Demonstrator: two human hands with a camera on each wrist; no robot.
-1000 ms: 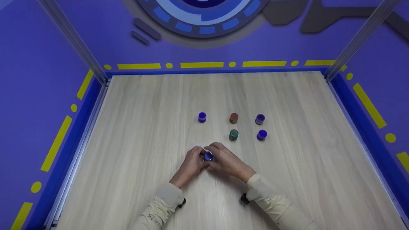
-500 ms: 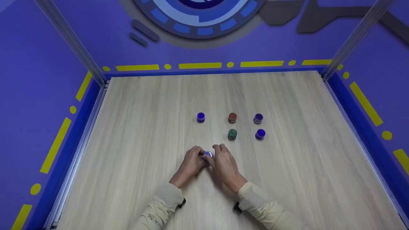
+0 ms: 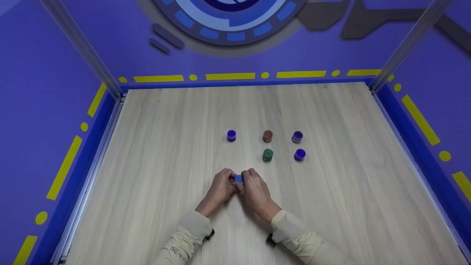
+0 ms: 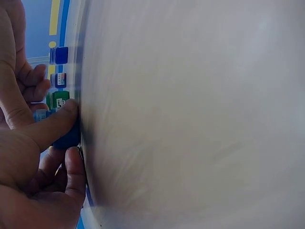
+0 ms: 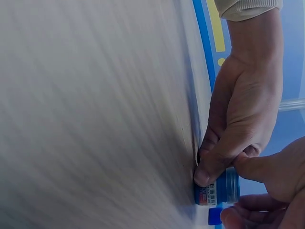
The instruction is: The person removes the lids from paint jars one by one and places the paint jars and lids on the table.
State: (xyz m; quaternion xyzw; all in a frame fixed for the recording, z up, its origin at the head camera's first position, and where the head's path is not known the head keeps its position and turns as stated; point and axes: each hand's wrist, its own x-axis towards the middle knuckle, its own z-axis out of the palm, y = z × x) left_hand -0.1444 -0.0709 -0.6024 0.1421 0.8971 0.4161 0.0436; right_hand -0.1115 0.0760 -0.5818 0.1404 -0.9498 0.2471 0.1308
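A small blue paint jar [image 3: 238,179] stands upright on the wooden table between both hands. My left hand [image 3: 220,189] holds it low on its side; the thumb [image 4: 59,124] lies along the jar in the left wrist view. From the other side my right hand [image 3: 255,190] grips the jar's top. In the right wrist view, the right thumb [image 5: 252,167] meets the clear, ridged top part [image 5: 232,186], with the other fingers curled across from it. A printed label [image 5: 211,194] faces the right wrist camera, partly hidden by the left thumb.
Beyond the hands stand more small jars: a blue one [image 3: 231,135], a reddish-brown one [image 3: 268,135], a green one [image 3: 268,155], a dark purple one [image 3: 297,137] and a blue-violet one [image 3: 300,155]. Blue walls [image 3: 235,62] enclose the table [image 3: 165,147] at back and sides.
My right hand was wrapped over the jar, then spread its fingers off it, and now has them back around the top, its wrist turned further left. My left hand keeps its hold.
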